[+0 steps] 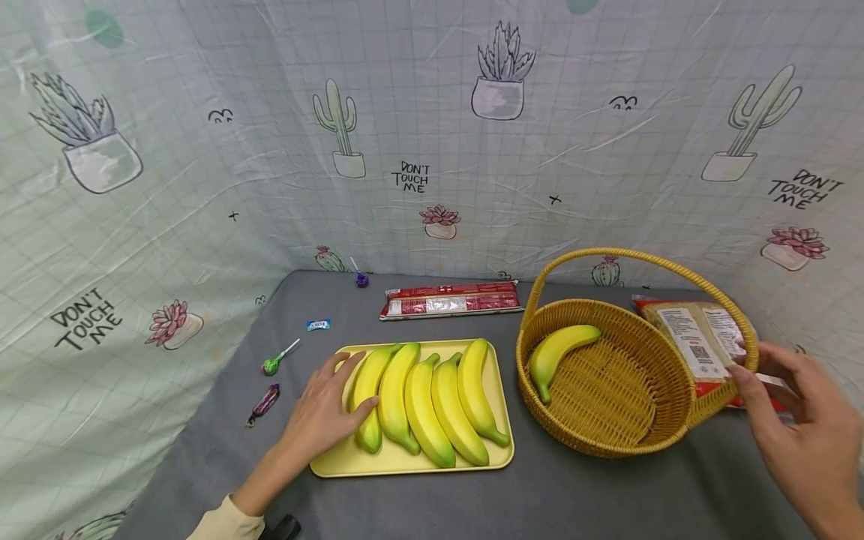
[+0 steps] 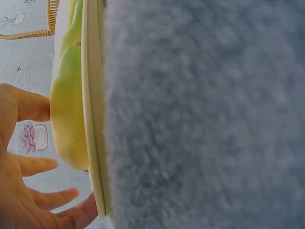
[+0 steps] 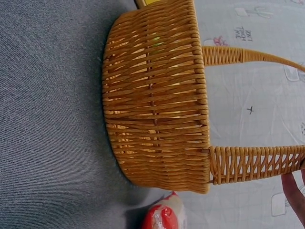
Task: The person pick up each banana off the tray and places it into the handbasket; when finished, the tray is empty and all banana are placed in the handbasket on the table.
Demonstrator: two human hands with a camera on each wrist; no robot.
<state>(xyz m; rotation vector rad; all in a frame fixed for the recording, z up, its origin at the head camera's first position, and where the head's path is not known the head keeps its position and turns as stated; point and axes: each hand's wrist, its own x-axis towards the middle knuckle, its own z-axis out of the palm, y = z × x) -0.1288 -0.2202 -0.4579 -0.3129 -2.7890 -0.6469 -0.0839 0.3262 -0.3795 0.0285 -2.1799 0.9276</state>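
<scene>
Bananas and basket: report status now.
Left hand open, fingers resting on the outermost banana on the yellow tray. Right hand touching the basket handle. One banana in basket. Nothing in the way.

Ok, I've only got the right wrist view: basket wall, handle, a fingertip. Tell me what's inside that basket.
Observer: One banana lies in the basket, against its left side.
Operator: Say where the right hand is on it.
Observer: The right hand has its fingertips at the handle's base on the basket's right rim; whether they grip it, I cannot tell.
Operator: Now report the left hand.
Observer: The left hand rests with straight fingers on the leftmost of five bananas on a yellow tray.
</scene>
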